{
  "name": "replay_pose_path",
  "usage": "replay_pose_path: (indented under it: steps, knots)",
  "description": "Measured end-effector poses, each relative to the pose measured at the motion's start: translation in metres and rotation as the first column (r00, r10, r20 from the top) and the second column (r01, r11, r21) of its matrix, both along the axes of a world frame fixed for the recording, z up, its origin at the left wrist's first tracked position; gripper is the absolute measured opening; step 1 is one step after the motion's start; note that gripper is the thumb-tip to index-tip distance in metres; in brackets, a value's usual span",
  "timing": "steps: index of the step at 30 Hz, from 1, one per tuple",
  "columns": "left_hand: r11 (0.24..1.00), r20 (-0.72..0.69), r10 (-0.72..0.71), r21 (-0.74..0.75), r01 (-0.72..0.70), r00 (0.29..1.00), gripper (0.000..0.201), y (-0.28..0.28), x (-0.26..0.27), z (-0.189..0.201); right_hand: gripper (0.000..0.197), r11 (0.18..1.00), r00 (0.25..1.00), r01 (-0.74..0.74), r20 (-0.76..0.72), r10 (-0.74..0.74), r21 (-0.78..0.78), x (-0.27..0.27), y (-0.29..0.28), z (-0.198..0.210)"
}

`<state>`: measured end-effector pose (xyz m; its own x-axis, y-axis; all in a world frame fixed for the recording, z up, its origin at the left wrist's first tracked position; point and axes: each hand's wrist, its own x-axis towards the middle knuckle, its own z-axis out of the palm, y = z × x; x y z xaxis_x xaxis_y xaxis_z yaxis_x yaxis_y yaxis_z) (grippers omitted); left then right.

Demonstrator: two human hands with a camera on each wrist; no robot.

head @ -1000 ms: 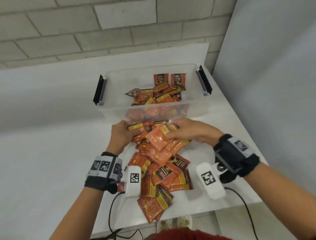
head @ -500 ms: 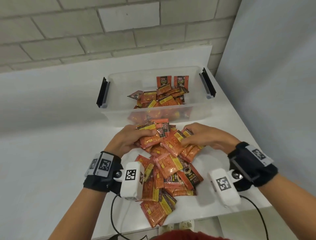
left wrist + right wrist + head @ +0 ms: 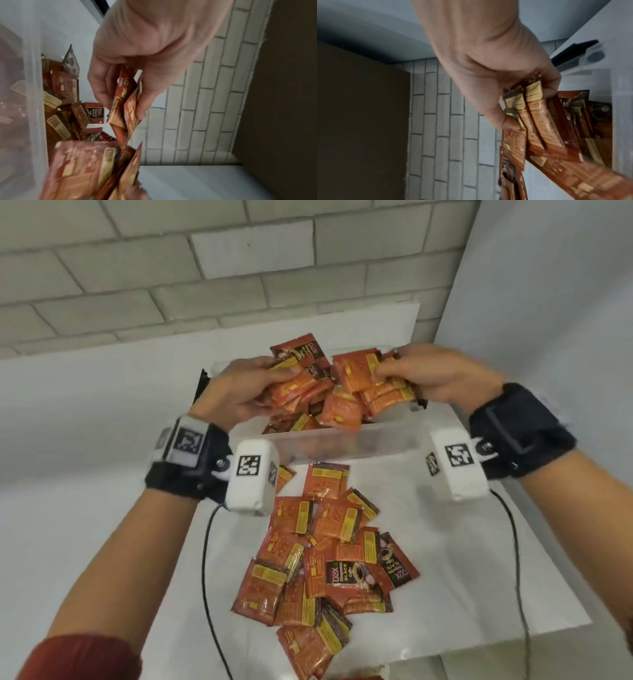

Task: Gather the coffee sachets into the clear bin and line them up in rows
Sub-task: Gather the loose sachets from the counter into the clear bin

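From the head view, both hands are raised above the clear plastic bin (image 3: 342,445), each clutching a fanned bunch of orange-red foil coffee sachets. The left hand (image 3: 239,392) has its fingers curled round the left bunch (image 3: 298,385), and the right hand (image 3: 442,378) has its fingers curled round the right bunch (image 3: 373,385); the two bunches nearly meet over the bin. Only this view shows the loose pile of sachets (image 3: 325,563) still lying on the white surface (image 3: 479,559), on the near side of the bin, along with the white tagged wrist cameras and their black cables.

The left wrist view looks past the left hand (image 3: 145,47), whose fingers (image 3: 99,83) pinch several sachets edge-on, and down into the bin, where a jumble of sachets inside the bin (image 3: 68,108) lies against its cloudy wall (image 3: 34,94). These are not in rows. The head view hides most of that jumble behind the hands and held bunches.

The right wrist view shows the right hand (image 3: 488,60) with thumb and fingers clamped on the yellow-labelled ends of its sachets, and a black latch handle (image 3: 573,50) on the bin's right end, largely covered in the head view.

Both wrist views are motion-blurred, so the print on the held sachets is unreadable, and how many each hand holds cannot be counted. The bin's far wall is hidden.
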<state>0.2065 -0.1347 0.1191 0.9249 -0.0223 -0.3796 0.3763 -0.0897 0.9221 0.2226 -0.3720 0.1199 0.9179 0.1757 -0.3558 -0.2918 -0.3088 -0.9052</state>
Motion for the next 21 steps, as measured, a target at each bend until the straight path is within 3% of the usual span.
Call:
replay_pose_path:
  steps: [3,6,10,15,18,21]
  knots:
    - [0.996,-0.042,0.018,0.085,-0.014,0.999,0.022,-0.012,0.023,-0.014,0.012,0.997,0.996,0.083,-0.008,-0.083,-0.003,0.024,0.014,-0.01]
    - [0.994,-0.079,0.005,0.106,0.004,0.997,0.025,-0.021,0.035,-0.029,0.024,0.991,0.989,0.135,-0.059,-0.135,-0.012,0.037,0.023,-0.027]
    - [0.991,-0.094,-0.033,0.125,0.045,0.995,0.06,-0.027,0.037,-0.043,0.02,0.99,0.994,0.105,-0.019,-0.108,-0.097,0.041,0.029,-0.046]
    - [0.947,-0.102,-0.091,0.298,0.118,0.991,0.092,-0.023,0.034,-0.041,0.058,0.974,0.992,0.115,0.069,-0.103,-0.195,0.038,0.026,-0.051]
    - [0.926,-0.048,-0.108,0.359,0.118,0.993,0.074,-0.018,0.026,-0.035,0.067,0.968,0.992,0.083,0.113,-0.058,-0.235,0.032,0.021,-0.045]
    - [0.937,0.092,-0.12,0.34,0.082,0.988,0.049,-0.009,0.002,-0.025,0.036,0.972,0.969,0.09,0.246,-0.035,-0.215,0.009,0.013,-0.033]
